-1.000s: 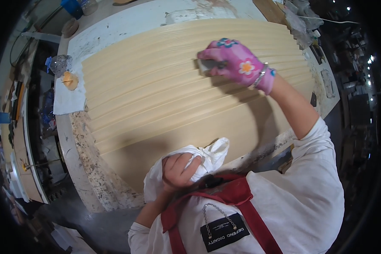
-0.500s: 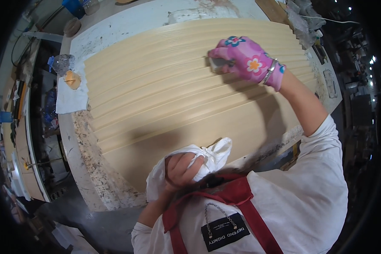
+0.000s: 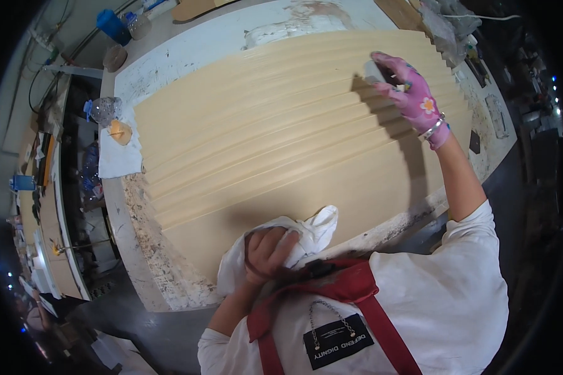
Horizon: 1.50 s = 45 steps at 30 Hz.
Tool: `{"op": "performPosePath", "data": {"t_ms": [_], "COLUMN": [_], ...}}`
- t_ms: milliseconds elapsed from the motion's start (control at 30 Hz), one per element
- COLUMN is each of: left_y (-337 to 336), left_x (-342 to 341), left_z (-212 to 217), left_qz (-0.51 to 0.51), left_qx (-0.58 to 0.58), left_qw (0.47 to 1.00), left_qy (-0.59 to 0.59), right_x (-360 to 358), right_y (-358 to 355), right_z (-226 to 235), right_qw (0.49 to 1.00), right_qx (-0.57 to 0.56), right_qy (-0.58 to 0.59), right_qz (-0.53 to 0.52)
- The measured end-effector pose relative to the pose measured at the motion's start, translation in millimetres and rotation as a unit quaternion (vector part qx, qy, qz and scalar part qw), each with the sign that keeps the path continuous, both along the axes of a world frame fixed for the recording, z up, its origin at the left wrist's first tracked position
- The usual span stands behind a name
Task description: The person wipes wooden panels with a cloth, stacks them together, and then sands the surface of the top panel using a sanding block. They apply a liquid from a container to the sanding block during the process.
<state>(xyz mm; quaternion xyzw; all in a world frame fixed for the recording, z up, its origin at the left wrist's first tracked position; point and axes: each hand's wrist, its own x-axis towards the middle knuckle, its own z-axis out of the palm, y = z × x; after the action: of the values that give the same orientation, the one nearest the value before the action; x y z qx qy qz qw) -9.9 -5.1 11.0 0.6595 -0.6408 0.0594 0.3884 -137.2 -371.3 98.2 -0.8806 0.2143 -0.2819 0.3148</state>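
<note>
Clerk: Location of the workpiece?

Inspector: The cream ridged panel [image 3: 263, 150] lies flat at the middle of the clock, twelve being the top of the view. Its ridges run roughly from eight toward two; the strip nearest the wearer is smooth.

Clerk: Right hand?

Inspector: The right hand [image 3: 411, 94], in a pink flowered glove, is over the panel at two o'clock. Thumb and fingers grip a pale block [image 3: 373, 73]. Whether the block touches the ridges, I cannot tell.

Clerk: Left hand?

Inspector: The left hand [image 3: 269, 250], bare, is between six and seven, clenched on a bunched white cloth [image 3: 319, 228] at the panel's near edge.

Clerk: Surroundings?

Inspector: The panel rests on a stained white table [image 3: 169, 76]. At nine, a white sheet [image 3: 120, 164] bears an orange-tan lump [image 3: 120, 132]; a clear bottle [image 3: 108, 110] with a blue cap is just beyond. A blue container [image 3: 113, 27] stands at ten. Crumpled clear plastic [image 3: 441, 31] lies between one and two.
</note>
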Motion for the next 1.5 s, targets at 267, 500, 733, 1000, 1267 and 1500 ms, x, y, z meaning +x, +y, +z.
{"op": "performPosePath", "data": {"t_ms": [267, 500, 733, 1000, 1267, 1500], "left_y": [1, 0, 0, 6, -2, 21], "left_x": [-2, 1, -9, 6, 1, -64], "left_z": [-4, -16, -10, -6, -32, -170], "left_qz": [0.016, 0.016, 0.022, -0.044, -0.046, -0.181], "left_qx": [0.022, -0.037, -0.061, -0.058, -0.114, 0.288], "left_qw": [0.999, 0.999, 0.995, 0.992, 0.99, 0.914], "left_qy": [-0.044, -0.019, 0.078, 0.106, 0.071, 0.22], "right_x": [74, 66, 73, 226, 413, 511], "right_y": [51, 37, 56, 135, 293, 317], "right_z": [-11, 2, 8, 42, 8, -137], "right_qw": [0.97, 0.949, 0.93, 0.958, 0.891, 0.862], "right_qx": [-0.168, -0.223, -0.308, -0.091, 0.033, -0.188], "right_qy": [0.088, 0.14, 0.137, 0.067, 0.321, 0.268], "right_qz": [0.153, 0.172, 0.15, 0.265, 0.321, 0.387]}}
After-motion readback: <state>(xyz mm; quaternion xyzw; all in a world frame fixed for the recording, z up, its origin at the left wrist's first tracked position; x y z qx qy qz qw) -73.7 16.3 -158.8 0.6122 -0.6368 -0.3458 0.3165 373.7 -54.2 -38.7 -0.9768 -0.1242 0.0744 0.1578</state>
